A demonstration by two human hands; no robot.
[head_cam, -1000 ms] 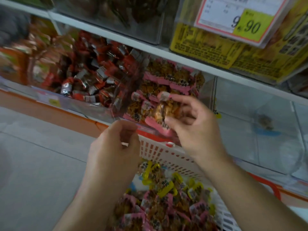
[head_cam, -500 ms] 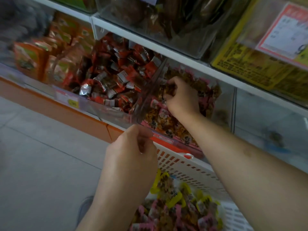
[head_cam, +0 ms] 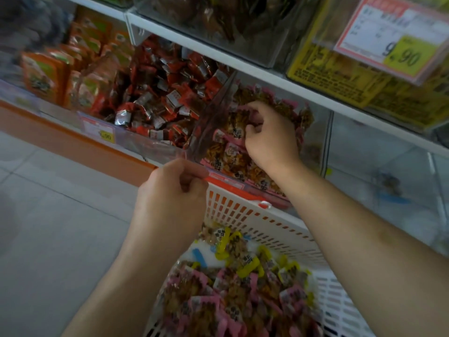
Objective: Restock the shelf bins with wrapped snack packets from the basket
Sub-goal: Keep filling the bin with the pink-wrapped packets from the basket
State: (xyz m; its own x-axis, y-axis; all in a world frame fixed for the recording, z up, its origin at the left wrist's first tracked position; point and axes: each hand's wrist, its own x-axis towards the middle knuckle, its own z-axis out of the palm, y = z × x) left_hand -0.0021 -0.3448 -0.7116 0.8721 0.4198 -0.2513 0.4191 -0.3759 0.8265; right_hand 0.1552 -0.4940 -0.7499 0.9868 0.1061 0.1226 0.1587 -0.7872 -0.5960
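Reaching into the bin (head_cam: 313, 132), my right hand (head_cam: 271, 136) now sits on the heap of pink packets (head_cam: 233, 154), while a second ago it was in front of the shelf, holding one pink packet up between thumb and fingers. The fingers are curled down into the heap; I cannot tell if that packet is already let go or if they grasp it still, because the hand hides it. My left hand (head_cam: 171, 198) has stayed at the near edge of the bin, thumb and fingers pinching the clear flap (head_cam: 213, 117) and keeping it lifted. To the left is the bin with red packets (head_cam: 165, 93).

I judge that one more packet has arrived in the right place, so this round is almost done. The basket (head_cam: 262, 224) under my arms holds many pink and yellow packets (head_cam: 243, 283), so much restocking remains. Next the right hand should come back near, to the basket.
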